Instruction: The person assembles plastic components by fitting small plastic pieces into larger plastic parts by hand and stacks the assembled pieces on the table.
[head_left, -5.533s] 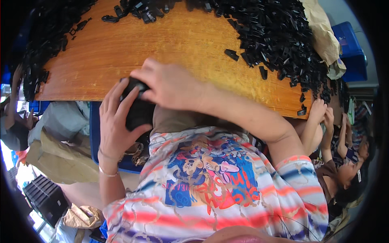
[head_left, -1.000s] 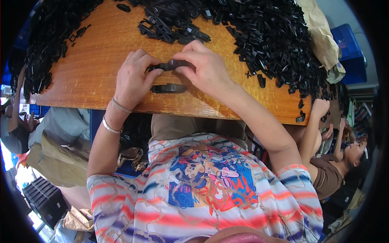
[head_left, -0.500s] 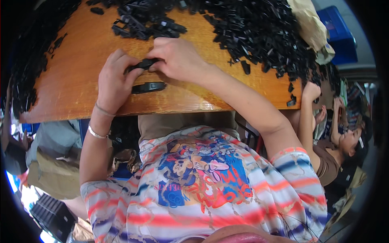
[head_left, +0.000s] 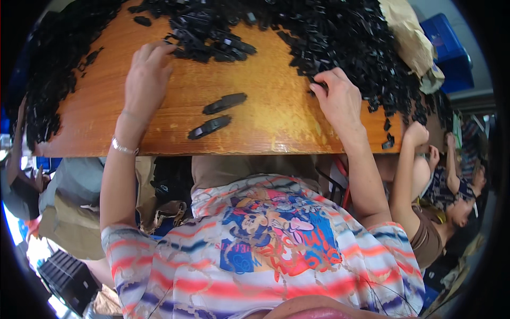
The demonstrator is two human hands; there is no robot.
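Note:
On the wooden table (head_left: 255, 74) in front of me lie two long black plastic parts (head_left: 226, 103), side by side and slightly slanted. My left hand (head_left: 146, 80) reaches to a heap of similar long black parts (head_left: 204, 37), its fingers stretched out and touching the heap's left edge. Off to the right, my right hand (head_left: 340, 98) has its thumb and index finger nearly together at the border of a big pile of small black plastic pieces (head_left: 340, 42). A dark small piece shows at those fingertips, partly hidden.
Another black pile (head_left: 53, 80) runs along the table's left side. A brown paper bag (head_left: 409, 37) and a blue bin (head_left: 446, 48) stand at the far right. Beside me on the right, a person's arm (head_left: 406, 165) rests at the table edge.
Both hands have parted from the black part they held together; it now lies beside the other one. My left hand moved up to the heap, my right hand across to the right-hand pile.

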